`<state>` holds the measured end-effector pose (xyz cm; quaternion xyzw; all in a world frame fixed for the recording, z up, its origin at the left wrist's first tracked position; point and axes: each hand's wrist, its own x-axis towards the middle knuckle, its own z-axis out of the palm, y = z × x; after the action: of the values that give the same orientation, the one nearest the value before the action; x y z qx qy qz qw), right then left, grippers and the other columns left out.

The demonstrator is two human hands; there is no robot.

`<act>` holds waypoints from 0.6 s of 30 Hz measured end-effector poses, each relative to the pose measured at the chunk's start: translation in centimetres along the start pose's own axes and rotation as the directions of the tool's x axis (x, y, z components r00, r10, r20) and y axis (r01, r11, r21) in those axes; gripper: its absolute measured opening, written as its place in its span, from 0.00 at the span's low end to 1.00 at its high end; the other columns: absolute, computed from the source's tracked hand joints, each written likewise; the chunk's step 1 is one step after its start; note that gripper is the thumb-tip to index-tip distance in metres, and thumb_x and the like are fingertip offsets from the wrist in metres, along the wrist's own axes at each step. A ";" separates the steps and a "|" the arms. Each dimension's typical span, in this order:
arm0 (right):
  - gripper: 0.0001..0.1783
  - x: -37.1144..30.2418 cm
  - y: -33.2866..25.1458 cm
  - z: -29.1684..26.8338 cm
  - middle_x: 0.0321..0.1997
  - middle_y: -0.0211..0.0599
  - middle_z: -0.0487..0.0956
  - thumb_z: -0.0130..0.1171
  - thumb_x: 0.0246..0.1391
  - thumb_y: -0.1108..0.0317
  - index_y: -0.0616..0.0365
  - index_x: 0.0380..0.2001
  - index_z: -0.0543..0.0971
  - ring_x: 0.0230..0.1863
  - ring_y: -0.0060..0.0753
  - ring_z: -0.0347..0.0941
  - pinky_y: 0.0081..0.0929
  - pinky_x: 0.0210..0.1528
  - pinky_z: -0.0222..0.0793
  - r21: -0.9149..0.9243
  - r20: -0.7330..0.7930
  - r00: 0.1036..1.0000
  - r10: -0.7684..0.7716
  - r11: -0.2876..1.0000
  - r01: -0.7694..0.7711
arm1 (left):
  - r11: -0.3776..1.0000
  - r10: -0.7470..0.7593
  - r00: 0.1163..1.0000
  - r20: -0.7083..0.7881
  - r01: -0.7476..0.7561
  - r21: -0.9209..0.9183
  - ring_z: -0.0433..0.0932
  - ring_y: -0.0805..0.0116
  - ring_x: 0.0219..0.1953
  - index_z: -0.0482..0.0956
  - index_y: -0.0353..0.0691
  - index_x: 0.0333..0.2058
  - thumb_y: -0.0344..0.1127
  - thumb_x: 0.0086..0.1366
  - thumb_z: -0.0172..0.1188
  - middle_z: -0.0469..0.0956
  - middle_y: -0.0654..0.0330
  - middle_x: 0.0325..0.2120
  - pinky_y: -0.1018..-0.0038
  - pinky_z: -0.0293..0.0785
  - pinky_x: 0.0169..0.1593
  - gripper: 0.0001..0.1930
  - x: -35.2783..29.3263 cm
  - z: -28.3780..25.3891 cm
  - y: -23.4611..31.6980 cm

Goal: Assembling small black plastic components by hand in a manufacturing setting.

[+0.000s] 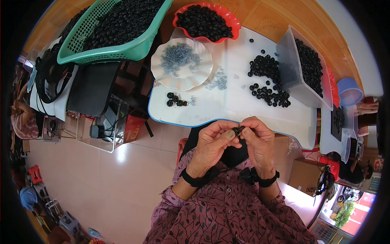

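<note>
Just off the near edge of the white table (pixel 195 110), my left hand (pixel 211 143) and my right hand (pixel 261 143) meet fingertip to fingertip. Both pinch a small round black piece (pixel 236 130), shaped like the loose ones on the table; its details are mostly covered by my thumbs. Beyond my left hand lies a little group of black ring-like pieces (pixel 174 99) with a few tiny clear parts (pixel 193 100) beside them. A larger scatter of black pieces (pixel 266 67) spreads over the table's right side. More clear parts (pixel 178 57) fill a white scalloped plate (pixel 157 73).
A green basket (pixel 101 57) of black pieces stands at the far left, and a red bowl (pixel 235 30) of them at the back. At the right, a translucent bin (pixel 300 87) holds more. A black stool (pixel 91 91) stands left of the table. Other people (pixel 28 122) sit around the room.
</note>
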<state>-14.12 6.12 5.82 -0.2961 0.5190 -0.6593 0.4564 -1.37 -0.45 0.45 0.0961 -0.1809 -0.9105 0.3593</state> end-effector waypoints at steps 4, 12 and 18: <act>0.07 0.0 0.1 0.1 0.38 0.30 0.77 0.59 0.57 0.76 0.63 0.39 0.79 0.37 0.18 0.72 0.17 0.44 0.69 -0.003 0.002 1.000 0.001 1.000 -0.001 | 1.000 0.013 1.000 0.017 -0.013 0.011 0.80 0.71 0.36 0.75 0.27 0.46 0.23 0.67 0.54 0.79 0.53 0.37 0.72 0.83 0.42 0.11 -0.1 -0.1 0.0; 0.06 -0.1 0.0 0.1 0.38 0.29 0.77 0.59 0.58 0.77 0.63 0.39 0.79 0.39 0.18 0.73 0.17 0.45 0.69 -0.027 0.011 1.000 -0.005 1.000 0.006 | 1.000 0.020 1.000 -0.013 -0.019 0.023 0.81 0.69 0.36 0.76 0.29 0.46 0.26 0.66 0.56 0.80 0.54 0.35 0.69 0.83 0.42 0.11 -0.1 0.1 -0.1; 0.06 -0.4 -0.2 0.3 0.39 0.29 0.76 0.56 0.59 0.78 0.63 0.40 0.76 0.40 0.18 0.72 0.17 0.44 0.70 -0.144 0.018 0.999 -0.032 0.989 0.035 | 0.999 0.031 0.999 -0.021 -0.031 0.016 0.81 0.68 0.36 0.76 0.29 0.47 0.25 0.66 0.56 0.80 0.54 0.35 0.70 0.83 0.42 0.11 -0.2 0.2 -0.3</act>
<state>-13.79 6.38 6.15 -0.3421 0.5568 -0.6252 0.4266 -1.43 -0.05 0.54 0.1059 -0.1854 -0.9023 0.3745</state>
